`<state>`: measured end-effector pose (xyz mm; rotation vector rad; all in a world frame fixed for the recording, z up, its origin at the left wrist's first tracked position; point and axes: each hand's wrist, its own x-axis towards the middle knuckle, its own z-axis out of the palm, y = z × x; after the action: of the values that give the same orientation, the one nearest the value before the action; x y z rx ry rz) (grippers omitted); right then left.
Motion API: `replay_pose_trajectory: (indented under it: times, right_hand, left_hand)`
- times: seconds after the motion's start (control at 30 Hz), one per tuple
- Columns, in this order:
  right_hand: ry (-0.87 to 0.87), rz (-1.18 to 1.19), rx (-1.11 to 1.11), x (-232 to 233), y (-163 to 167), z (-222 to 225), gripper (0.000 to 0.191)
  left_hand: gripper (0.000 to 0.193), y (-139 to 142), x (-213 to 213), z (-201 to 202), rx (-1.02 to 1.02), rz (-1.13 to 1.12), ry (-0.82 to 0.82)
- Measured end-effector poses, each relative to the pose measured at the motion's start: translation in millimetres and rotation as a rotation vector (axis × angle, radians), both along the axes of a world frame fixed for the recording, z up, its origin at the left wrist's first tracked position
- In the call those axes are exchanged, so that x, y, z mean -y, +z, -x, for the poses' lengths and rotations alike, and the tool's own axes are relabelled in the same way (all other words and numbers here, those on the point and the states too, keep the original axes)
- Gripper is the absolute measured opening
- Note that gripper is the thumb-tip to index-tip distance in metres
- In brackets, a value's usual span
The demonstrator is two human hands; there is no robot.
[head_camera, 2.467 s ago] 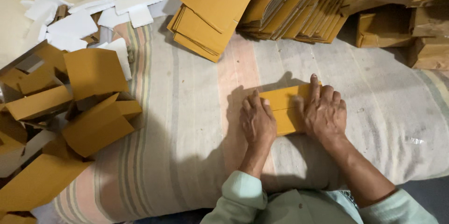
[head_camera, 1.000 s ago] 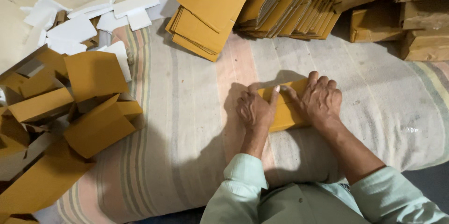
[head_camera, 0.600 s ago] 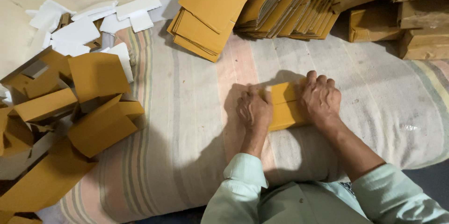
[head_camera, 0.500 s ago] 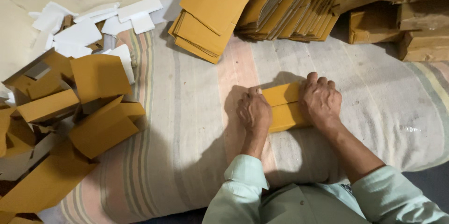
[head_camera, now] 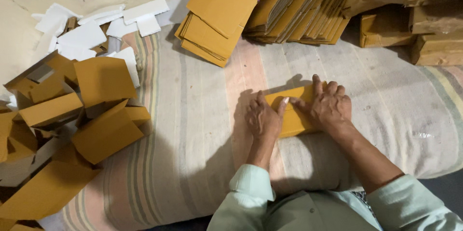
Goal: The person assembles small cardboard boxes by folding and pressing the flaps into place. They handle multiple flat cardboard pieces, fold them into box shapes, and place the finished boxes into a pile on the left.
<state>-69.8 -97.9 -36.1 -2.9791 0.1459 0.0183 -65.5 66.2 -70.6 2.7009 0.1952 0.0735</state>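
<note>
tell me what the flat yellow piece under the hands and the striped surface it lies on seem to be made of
The flat yellow piece under the left hand and right hand looks like thin cardboard: matte mustard face, crisp straight edges, same as the bundled stacks behind. The striped surface looks like woven cloth over soft padding: faded stripes, wrinkles, a rounded sagging edge; the filling cannot be told.

Warm, dim light; soft shadows fall leftward; edges slightly blurred.

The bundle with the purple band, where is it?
In the head view the bundle lies at top centre on the striped cloth, left of the leaning cardboard stacks, beyond both hands.
</note>
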Motion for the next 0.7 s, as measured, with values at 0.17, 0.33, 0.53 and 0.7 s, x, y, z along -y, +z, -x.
replay_pose_trajectory:
  times: [0.17,0.33,0.53,0.7]
  right_hand:
    - [0.020,0.023,0.224,4.5,-14.4,15.4,0.073]
    - [-0.009,0.087,0.142,2.1,-21.8,24.5,0.082]
    - [-0.013,-0.003,0.306,3.3,-24.7,27.0,0.065]
    - [-0.077,-0.052,-0.010,-3.4,-14.9,25.2,0.084]
  left_hand:
    - [0.078,-8.2,-5.1,17.7,0.060,0.061,0.013]
    - [0.082,-7.1,-1.8,25.1,0.020,0.015,-0.017]
    - [0.069,-13.5,-3.8,25.2,0.152,0.065,0.016]
    - [0.074,-22.9,-7.4,23.8,0.161,0.085,0.080]
